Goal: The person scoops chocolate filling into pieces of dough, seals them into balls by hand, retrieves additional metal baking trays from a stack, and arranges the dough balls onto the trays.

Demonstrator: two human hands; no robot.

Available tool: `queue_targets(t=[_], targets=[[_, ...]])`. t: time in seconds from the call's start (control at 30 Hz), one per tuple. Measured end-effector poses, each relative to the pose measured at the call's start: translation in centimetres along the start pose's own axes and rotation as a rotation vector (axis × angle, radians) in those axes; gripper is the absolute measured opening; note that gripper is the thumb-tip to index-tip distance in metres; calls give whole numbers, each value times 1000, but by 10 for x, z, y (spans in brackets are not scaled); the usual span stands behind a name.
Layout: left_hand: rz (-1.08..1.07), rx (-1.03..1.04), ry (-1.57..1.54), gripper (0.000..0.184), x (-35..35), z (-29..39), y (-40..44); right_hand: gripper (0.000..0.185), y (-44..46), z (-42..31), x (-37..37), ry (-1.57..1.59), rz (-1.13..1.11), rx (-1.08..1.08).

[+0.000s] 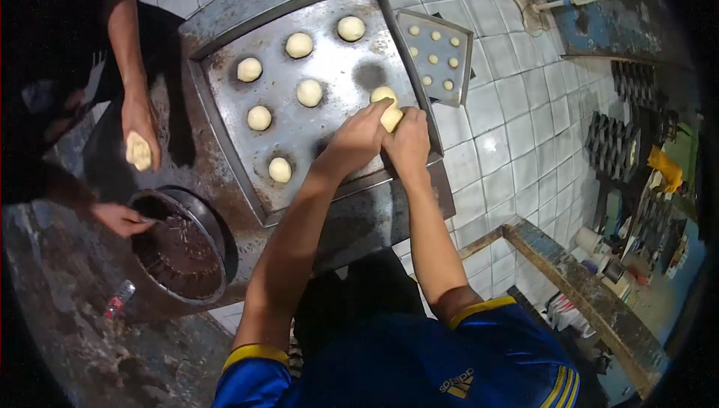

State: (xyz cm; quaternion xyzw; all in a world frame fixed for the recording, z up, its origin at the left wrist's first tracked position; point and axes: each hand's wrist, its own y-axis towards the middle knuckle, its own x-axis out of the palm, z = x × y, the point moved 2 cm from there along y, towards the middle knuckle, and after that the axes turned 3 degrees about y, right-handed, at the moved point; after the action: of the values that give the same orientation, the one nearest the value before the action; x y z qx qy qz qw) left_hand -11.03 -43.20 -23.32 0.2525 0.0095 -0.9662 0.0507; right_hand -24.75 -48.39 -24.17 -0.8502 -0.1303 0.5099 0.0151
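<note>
Head view: left hand (pixel 358 138) and right hand (pixel 409 140) clamped on dough (pixel 391 118) near tray rim (pixel 405 56), bare metal (pixel 370 74) beyond

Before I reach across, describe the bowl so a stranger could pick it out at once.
Find the big metal tray of pale dough balls on the table. Off its lower left side in the picture is the bowl, with another person's hand at its edge. Its round rim and dark contents set it apart from the straight-sided tray.
</note>
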Motion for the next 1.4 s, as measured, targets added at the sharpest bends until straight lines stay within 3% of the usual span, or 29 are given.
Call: queue_targets(t=[0.13, 0.17, 0.2, 0.27, 0.33, 0.4, 0.43, 0.53, 0.6, 0.73, 0.8, 0.97, 1.07, 1.1, 1.13, 1.2, 1.27, 1.33, 1.37, 1.4], targets=[[83, 257, -26, 51, 9, -13, 9, 49, 1, 20, 3, 151, -67, -34], [-137, -9, -131, 57, 6, -22, 7, 40, -5, 28, -1, 457, -381, -11], [-140, -6, -128, 57, 1, -19, 8, 31, -15, 31, -4, 762, -700, 7], [-103, -157, -193, 58, -6, -19, 4, 34, -37, 16, -43, 768, -822, -28], [0, -152, -269, 47, -1, -27, -11, 46, -57, 13, -64, 1124, -919, 105], [29, -516, -658, 42, -9, -8, -30, 53, -67, 6, -75, 1208, -872, 120], [28, -519, -655, 42, -14, 8, -43, 60, -71, 3, -79, 1285, -826, 137], [61, -574, -739, 50, -27, 44, -77, 57, -77, -21, -81, 1192, -692, 54], [177, -572, -799, 52, -34, 57, -99, 64, -85, -31, -78, 1231, -743, 135], [430, -577, -744, 49, -65, 76, -127, 66, -106, -59, -76, 1428, -746, -32], [445, -633, -852, 50, -83, 80, -140, 63, -113, -70, -63, 1290, -688, -88], [698, -474, -532, 41, -114, 92, -162, 47, -137, -119, -59, 1163, -686, -89], [728, -419, -326, 43, -124, 87, -184, 40, -160, -145, -62, 932, -758, -86], [794, -436, -299, 48, -129, 89, -191, 38, -169, -153, -62, 936, -748, -207], [799, -433, -307, 48, -133, 91, -199, 36, -179, -161, -61, 936, -735, -329], [959, -591, -382, 49, -146, 96, -221, 32, -203, -182, -55, 928, -670, -325], [1014, -562, -405, 59, -160, 103, -240, 27, -233, -207, -47, 922, -539, -303], [1171, -666, -422, 72, -171, 104, -264, 20, -260, -232, -30, 1002, -369, -279], [1060, -635, -641, 79, -181, 102, -278, 17, -269, -243, -30, 1043, -412, -203], [1244, -738, -833, 77, -185, 108, -285, 14, -278, -256, -28, 1142, -414, -180]])
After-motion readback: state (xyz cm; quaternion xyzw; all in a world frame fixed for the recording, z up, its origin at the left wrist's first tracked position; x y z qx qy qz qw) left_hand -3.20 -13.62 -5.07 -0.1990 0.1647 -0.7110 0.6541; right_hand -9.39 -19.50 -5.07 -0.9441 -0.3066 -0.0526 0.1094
